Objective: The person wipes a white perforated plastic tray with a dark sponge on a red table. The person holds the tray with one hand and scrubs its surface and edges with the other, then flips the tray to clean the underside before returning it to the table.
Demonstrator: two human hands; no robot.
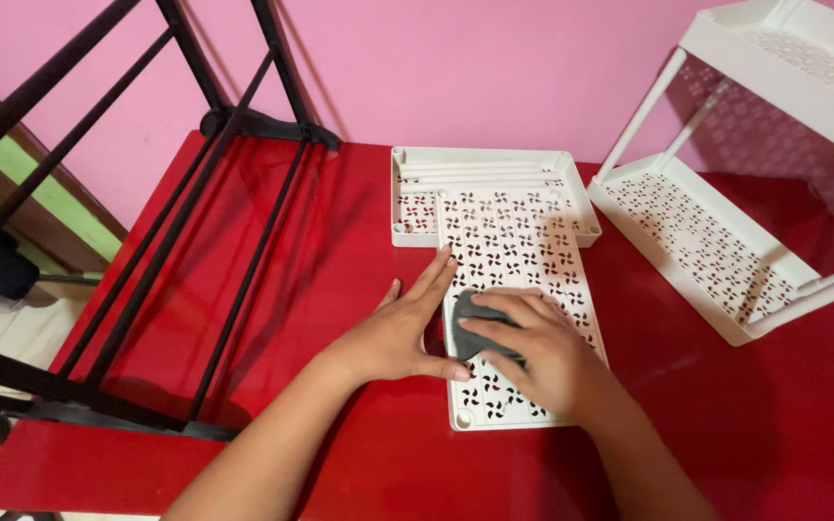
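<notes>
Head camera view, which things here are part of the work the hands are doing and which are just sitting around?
In use:
right hand
grey cloth
left hand
perforated white tray

Sitting around:
second white tray
white shelf rack
black metal frame
red table

On the table (340, 241) a tray (518, 251) lies in the middle, its far end resting on a second tray (417, 178) behind it. The right hand (542, 352) presses a cloth (475, 333) onto the near tray; the left hand (398, 333) lies flat just left of it (thumb touching the tray's edge). A rack (147, 222) stands to the left, a tilted shelf unit (726, 222) to the right.
</notes>
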